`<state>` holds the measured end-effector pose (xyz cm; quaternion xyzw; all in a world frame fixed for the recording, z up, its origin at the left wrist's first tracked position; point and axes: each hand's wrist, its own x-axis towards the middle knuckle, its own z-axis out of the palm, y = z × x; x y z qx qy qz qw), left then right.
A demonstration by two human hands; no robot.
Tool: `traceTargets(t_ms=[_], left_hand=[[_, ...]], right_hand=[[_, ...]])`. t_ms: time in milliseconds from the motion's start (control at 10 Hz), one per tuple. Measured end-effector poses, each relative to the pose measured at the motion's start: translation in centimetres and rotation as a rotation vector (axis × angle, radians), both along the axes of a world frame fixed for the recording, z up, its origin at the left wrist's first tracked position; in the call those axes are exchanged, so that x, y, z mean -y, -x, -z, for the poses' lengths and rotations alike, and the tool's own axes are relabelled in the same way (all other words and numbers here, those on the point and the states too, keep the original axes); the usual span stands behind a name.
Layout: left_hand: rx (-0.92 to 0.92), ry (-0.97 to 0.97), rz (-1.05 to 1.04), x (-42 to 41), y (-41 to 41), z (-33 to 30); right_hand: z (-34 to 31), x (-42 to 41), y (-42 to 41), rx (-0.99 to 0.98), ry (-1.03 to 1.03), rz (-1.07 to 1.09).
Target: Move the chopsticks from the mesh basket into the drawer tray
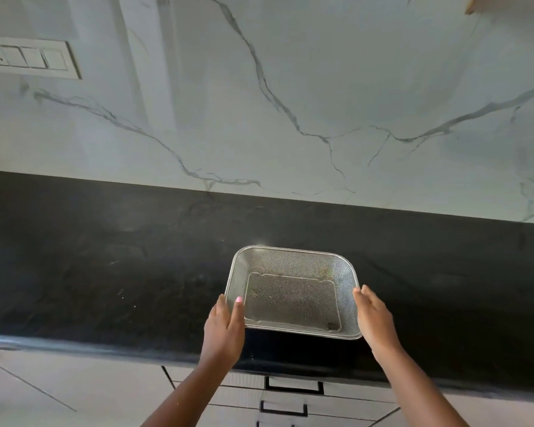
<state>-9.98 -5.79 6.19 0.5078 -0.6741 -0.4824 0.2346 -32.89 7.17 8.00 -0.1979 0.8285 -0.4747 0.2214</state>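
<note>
A rectangular steel mesh basket (pixel 293 254) rests on the black countertop, near its front edge. Nothing lies inside it; no chopsticks show anywhere. My left hand (pixel 225 328) grips the basket's left rim, thumb over the edge and inside. Against the right rim my right hand (pixel 375 317) is pressed, with the fingers curled round the outside wall. Below the counter, closed drawers with black handles (pixel 294 386) are visible; no drawer tray can be seen.
The black stone countertop (pixel 105 272) runs across the whole view. Behind it rises a white marble-look wall with a switch and socket panel (pixel 28 58) at the upper left. Pale cabinet fronts sit below the counter at the left.
</note>
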Motion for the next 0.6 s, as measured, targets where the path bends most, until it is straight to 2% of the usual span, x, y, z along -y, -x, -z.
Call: traceTargets(t_ms=[100,200,300,600], left_hand=[[0.012,0.032,0.023,0.3,0.0,0.4],[0.173,0.174,0.055,0.0,0.4,0.6],[0.278,0.441,0.076,0.4,1.6,-0.2],[0.258,0.827,0.171,4.2,6.9,-7.9]], right_hand=[[0.4,0.0,-0.2,-0.085,-0.042,-0.023],[0.8,0.2,-0.6,-0.3,-0.159,-0.135],[0.9,1.3,-0.8,-0.601,-0.266,-0.246],[-5.2,5.4,1.7,-1.073,-0.271,-0.22]])
